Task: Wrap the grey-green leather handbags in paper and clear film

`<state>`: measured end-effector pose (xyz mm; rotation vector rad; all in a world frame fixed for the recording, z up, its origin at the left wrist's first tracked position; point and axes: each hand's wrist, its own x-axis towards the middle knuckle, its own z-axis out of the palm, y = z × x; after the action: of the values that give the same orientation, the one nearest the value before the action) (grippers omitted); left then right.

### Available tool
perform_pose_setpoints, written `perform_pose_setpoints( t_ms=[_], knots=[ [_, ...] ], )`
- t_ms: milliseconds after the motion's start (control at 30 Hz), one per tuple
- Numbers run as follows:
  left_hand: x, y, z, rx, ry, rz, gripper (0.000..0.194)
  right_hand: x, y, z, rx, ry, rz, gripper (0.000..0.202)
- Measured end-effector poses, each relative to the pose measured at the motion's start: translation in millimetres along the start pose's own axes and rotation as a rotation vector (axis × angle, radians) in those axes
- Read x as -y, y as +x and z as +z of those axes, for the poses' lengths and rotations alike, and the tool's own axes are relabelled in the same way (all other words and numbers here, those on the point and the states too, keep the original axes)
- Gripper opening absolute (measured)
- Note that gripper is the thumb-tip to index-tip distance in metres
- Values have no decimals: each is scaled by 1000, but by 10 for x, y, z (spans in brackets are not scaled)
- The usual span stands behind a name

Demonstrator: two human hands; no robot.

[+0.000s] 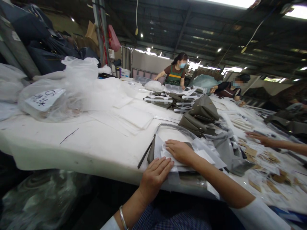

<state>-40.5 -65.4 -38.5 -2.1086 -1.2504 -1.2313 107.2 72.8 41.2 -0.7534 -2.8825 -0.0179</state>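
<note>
A dark grey-brown bag (151, 152) lies at the table's front edge, partly covered by thin white sheets (158, 145). My left hand (157, 174) rests flat on the bag's near side, fingers stretched out. Just beyond it, my right hand (179, 151) lies over the white sheets with its fingers extended. Neither hand is gripping anything. A wrapped handle (176, 126) arches away from the bag's far side. The bag's middle is hidden under the sheets and my hands.
Stacked bags (203, 110) stand behind to the right. White sheets (134, 116) and a labelled plastic bag (48, 102) lie leftward on the table (96, 153). Another person's hand (261, 139) reaches in at right, near brown paper pieces (271, 158). Two people work farther back.
</note>
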Motion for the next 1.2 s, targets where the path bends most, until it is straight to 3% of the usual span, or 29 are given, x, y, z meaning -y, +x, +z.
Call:
perform_pose_setpoints(
  t_ms=[100, 333, 467, 567, 667, 733, 833, 933, 1067, 1200],
  knots=[
    [0, 5, -13, -14, -14, 0, 36, 44, -198, -72, -85, 83, -77, 31],
    [27, 37, -52, 38, -31, 8, 38, 177, -290, -258, -210, 216, -8, 25],
    [37, 35, -51, 75, -60, -2, 40, 357, -607, -269, -430, 295, 69, 22],
    [46, 31, -52, 107, -94, -8, 45, 555, -1026, -94, -565, 318, 81, 23],
    [62, 45, -76, 166, -122, -19, 52, 748, -1325, 240, -549, 257, -53, 35],
    [77, 68, -107, 213, -133, -26, 55, 828, -1390, 477, -509, 171, -121, 43],
    [93, 109, -159, 276, -143, -21, 57, 858, -1346, 729, -469, 28, -105, 46],
    [97, 138, -193, 301, -150, -9, 57, 835, -1256, 815, -466, -56, -88, 45],
    [94, 149, -201, 304, -140, -8, 57, 811, -1158, 782, -530, -107, -115, 41],
    [98, 146, -194, 285, -126, 1, 57, 781, -1161, 742, -515, -109, -154, 41]
  ],
)
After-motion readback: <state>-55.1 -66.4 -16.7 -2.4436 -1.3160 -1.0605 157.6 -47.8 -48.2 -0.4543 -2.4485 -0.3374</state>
